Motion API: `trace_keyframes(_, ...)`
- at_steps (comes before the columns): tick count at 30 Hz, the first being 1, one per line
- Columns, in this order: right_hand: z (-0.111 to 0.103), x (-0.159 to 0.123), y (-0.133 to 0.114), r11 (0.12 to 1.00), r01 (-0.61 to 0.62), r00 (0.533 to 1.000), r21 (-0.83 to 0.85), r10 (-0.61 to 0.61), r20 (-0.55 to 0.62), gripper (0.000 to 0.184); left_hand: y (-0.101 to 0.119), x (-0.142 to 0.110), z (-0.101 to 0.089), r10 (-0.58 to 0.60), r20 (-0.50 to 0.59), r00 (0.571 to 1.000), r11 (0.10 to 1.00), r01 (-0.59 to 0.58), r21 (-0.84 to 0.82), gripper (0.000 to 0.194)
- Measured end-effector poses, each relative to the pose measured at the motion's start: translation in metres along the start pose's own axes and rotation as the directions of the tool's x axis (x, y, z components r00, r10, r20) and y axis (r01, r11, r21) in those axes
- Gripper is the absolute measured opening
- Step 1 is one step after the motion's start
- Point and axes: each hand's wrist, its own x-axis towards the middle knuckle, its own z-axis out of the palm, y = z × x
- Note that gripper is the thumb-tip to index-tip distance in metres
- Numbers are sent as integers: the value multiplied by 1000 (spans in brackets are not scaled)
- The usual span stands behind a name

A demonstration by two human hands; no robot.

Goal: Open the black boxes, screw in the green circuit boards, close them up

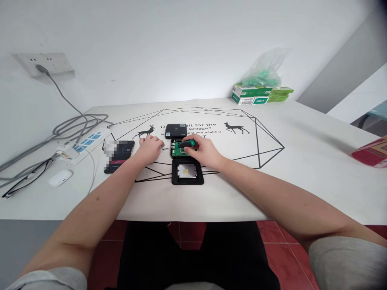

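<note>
A green-and-black screwdriver lies in the grip of my right hand, its thin shaft pointing left. The shaft's tip is close to the fingertips of my left hand, whose fingers are curled together; whatever they pinch is too small to make out. Under the screwdriver sits a green circuit board in a black case, partly covered by my right fingers. Just behind it is a flat black box-shaped part with small labels. In front lies a black cover holding a silver metal plate.
A phone lies left of my left forearm. Farther left are a power strip, grey cables, glasses and a white earbud case. Green-and-white boxes under a plastic bag stand back right; a red package is at the right edge.
</note>
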Motion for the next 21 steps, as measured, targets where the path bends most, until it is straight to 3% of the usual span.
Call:
trace_keyframes(9, -7, 10, 7, 974, -116, 974, 193, 149, -170, 39, 10, -4, -15, 100, -21, 995, 986, -102, -130, 37)
trace_keyframes(15, -9, 13, 12, 970, -105, 965, 217, 152, -212, 35, 18, -6, -16, 152, -25, 988, 971, -154, -182, 20)
trace_keyframes(21, -9, 11, 10, 973, -93, 963, 211, 141, -228, 34, 19, -4, -17, 135, -60, 989, 975, -143, -172, 16)
